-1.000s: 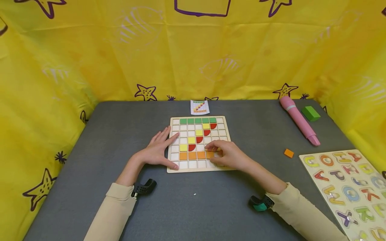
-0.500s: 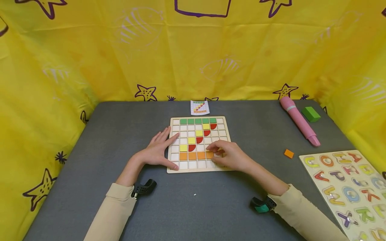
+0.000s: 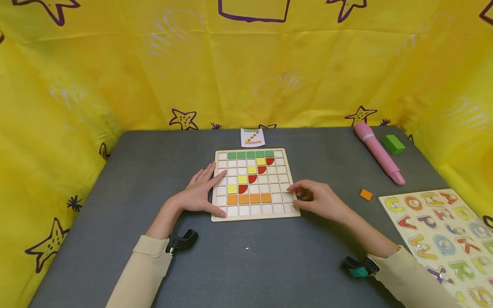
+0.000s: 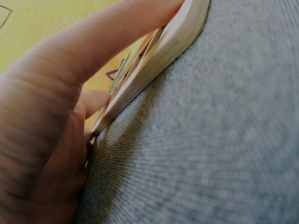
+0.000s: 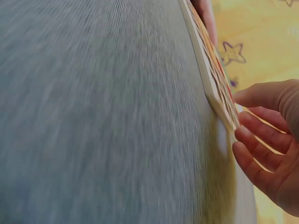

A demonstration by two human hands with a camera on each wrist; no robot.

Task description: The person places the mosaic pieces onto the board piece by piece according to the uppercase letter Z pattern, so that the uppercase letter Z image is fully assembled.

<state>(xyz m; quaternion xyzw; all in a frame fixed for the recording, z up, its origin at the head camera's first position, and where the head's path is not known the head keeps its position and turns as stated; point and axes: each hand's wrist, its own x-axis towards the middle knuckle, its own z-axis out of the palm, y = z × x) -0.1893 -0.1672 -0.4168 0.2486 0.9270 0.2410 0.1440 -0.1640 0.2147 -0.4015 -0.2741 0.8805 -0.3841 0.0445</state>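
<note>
A wooden grid board (image 3: 275,179) lies mid-table with coloured tiles in its cells. Green squares (image 3: 250,155) fill part of the top row, yellow squares (image 3: 242,179) and red quarter-rounds (image 3: 252,179) run diagonally, and orange squares (image 3: 243,199) form a lower row. My left hand (image 3: 196,194) rests spread at the board's left edge, thumb and forefinger over its border. By the right edge is my right hand (image 3: 321,199), fingers loosely bent; the right wrist view shows thumb and fingers (image 5: 261,135) apart, nothing held.
Behind the board lies a small pattern card (image 3: 252,137). To the right are an orange tile (image 3: 366,195), a pink microphone-shaped object (image 3: 379,153), a green block (image 3: 393,144) and a letter puzzle board (image 3: 435,231). Yellow cloth (image 3: 231,85) surrounds the table (image 3: 246,265).
My right hand has left the rightmost orange square and moved right to the board's edge, uncovering that square. The left hand keeps its place; the head view shifts slightly.
</note>
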